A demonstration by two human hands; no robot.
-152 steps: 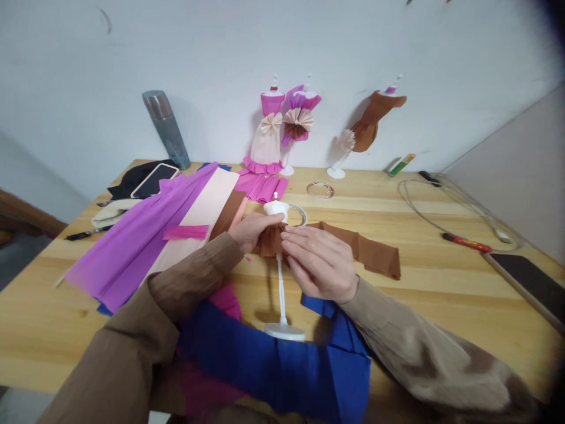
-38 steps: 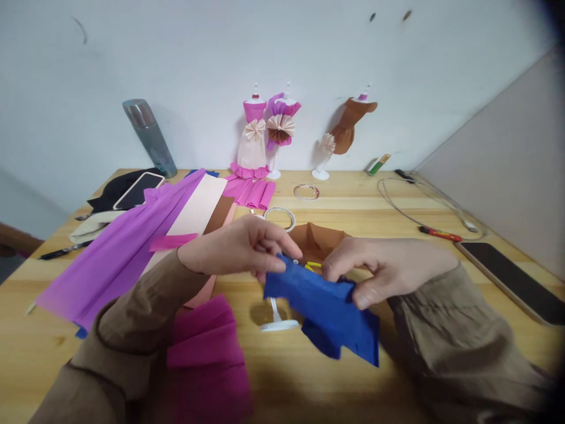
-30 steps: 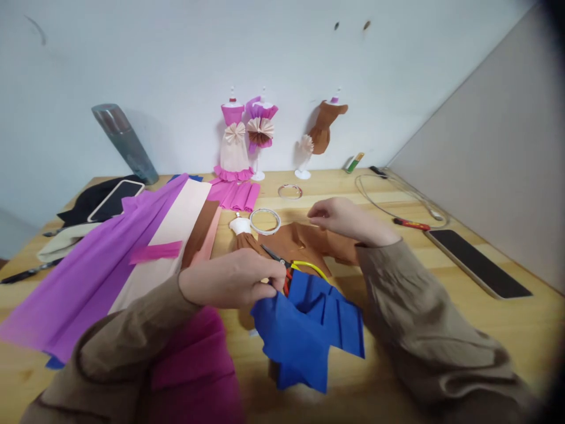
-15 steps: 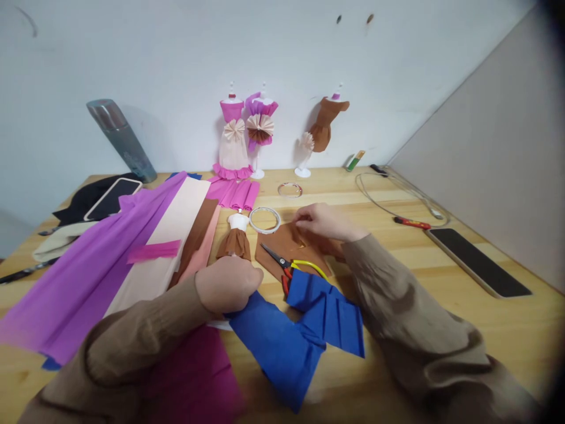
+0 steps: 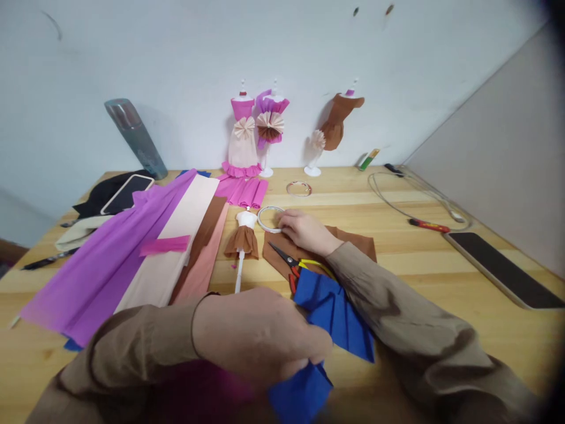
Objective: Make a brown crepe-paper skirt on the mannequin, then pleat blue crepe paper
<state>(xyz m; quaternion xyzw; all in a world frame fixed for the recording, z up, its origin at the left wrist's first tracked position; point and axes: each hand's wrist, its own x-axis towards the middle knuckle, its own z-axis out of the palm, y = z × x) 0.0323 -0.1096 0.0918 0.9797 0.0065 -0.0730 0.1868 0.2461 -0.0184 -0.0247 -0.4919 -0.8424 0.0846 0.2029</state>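
My left hand (image 5: 262,335) is closed on a piece of blue crepe paper (image 5: 301,393) low in the middle, its fingertips partly hidden. Another pleated blue piece (image 5: 338,315) lies beside it on the right. My right hand (image 5: 309,231) has its fingers bent together over the right rim of a thin white ring (image 5: 259,219), like a roll of tape. Below that hand, scissors (image 5: 289,259) with red and yellow handles rest on brown paper (image 5: 353,240). A small white dress form (image 5: 246,219) in a brown gathered skirt (image 5: 242,242) lies left of the ring.
Purple paper (image 5: 110,265) and cream paper (image 5: 176,241) strips spread across the left. Dressed forms (image 5: 242,138) stand along the wall; one brown dress (image 5: 338,121) leans there. A spray can (image 5: 136,138), a phone (image 5: 498,265), a cable (image 5: 375,191) and a clear ring (image 5: 299,188) are around.
My right hand has moved left from the brown paper to the ring. My left hand has come nearer and to the right with the blue paper, uncovering the form's stand. The view has shifted slightly.
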